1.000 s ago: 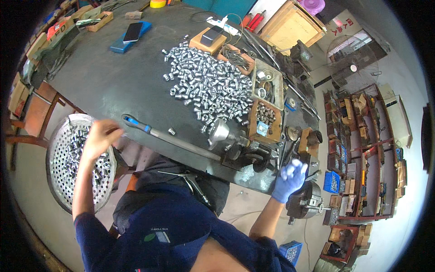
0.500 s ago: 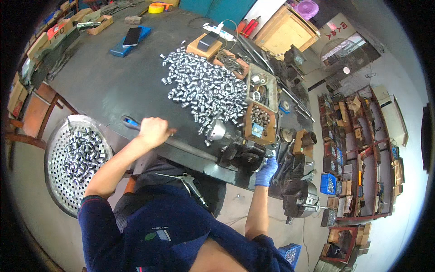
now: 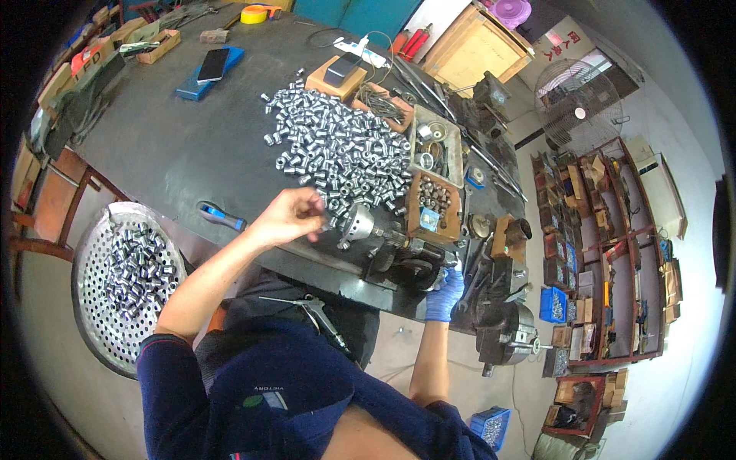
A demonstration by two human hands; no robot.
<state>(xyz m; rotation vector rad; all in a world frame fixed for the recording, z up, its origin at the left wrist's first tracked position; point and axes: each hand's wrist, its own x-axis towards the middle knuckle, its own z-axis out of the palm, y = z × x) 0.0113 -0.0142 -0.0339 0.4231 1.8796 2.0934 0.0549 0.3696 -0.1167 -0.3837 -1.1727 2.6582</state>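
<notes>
My bare left hand point(image 3: 291, 216) hovers at the bench's front edge, fingers half curled and apart, with nothing visible between them. Just right of it is a silver chuck point(image 3: 359, 225) on a dark spindle fixture point(image 3: 410, 264). My right hand point(image 3: 445, 294), in a blue glove, is closed around the fixture's right end; its fingertips are partly hidden. A blue-and-black handled tool point(image 3: 222, 216) lies left of my left hand. Behind both hands spreads a heap of short shiny metal sleeves point(image 3: 337, 142).
A perforated metal tray point(image 3: 90, 295) of similar sleeves stands at the left. Beside the heap are a wooden box point(image 3: 415, 218) of small parts and a grey bin point(image 3: 455, 172). An air gun point(image 3: 318, 310) lies across my lap. A vise point(image 3: 506, 337) sits at the right.
My left hand has moved right, away from the blue-and-black handled tool, toward the chuck. That tool now lies fully visible on the bench. My right hand stays on the fixture.
</notes>
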